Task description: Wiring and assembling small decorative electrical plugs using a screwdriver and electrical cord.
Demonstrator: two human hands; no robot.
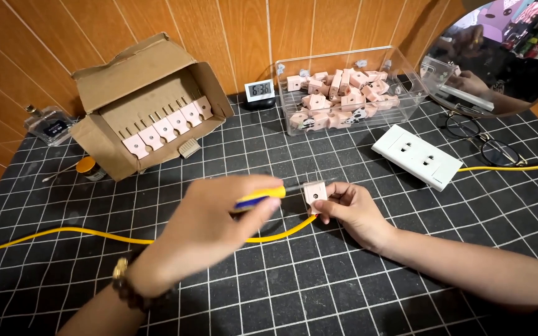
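Mat (pixel 356 292) black with a thin white grid – covers the whole table. Cable (pixel 63 234) bright yellow, same yellow on the second cable (pixel 518 168) at the white power strip (pixel 416 155). Small plug (pixel 314 193) in the right hand (pixel 353 211) pale pink, dark screw hole in the middle. Screwdriver (pixel 261 195) in the left hand (pixel 210 227) yellow handle with a blue band. Cardboard box (pixel 147 102) plain brown – a row of pink plugs inside. Clear bin (pixel 406 74) full of pink plugs, some with black-and-white marks. Wall (pixel 45 37) orange-brown wood grain. Clock (pixel 259 91) white with a grey screen. Wrist beads (pixel 129 292) dark brown, one gold.
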